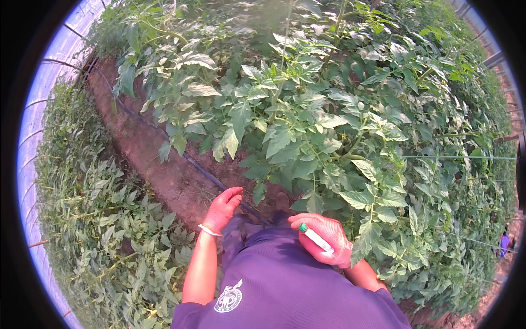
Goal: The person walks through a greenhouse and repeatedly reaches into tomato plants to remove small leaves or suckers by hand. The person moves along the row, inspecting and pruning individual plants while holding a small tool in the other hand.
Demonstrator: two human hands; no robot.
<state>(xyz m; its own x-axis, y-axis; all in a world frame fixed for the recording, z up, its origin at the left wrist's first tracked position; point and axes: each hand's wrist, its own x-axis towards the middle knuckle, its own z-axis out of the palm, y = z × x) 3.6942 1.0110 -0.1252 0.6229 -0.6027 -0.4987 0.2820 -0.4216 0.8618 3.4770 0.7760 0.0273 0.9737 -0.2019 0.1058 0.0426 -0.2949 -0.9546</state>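
Both my hands wear thin reddish gloves. My right hand (322,238), in front of my purple shirt, is closed around a small white tube with a green cap (315,238); the tube lies slanted along the back of the fingers' side. My left hand (224,207) is raised over the soil path, fingers bent together, with nothing visible in it; a white band circles its wrist. Leafy tomato plants (283,140) stand just beyond my hands, and their leaves hang close to my right hand. A string (286,37) rises from one plant.
A dark irrigation hose (201,168) runs along the soil path (144,164). Another dense plant row (123,230) stands at the left, beside the greenhouse's plastic wall (35,135). Thin green lines (460,157) cross the plants at the right. Something purple (504,243) shows at the far right.
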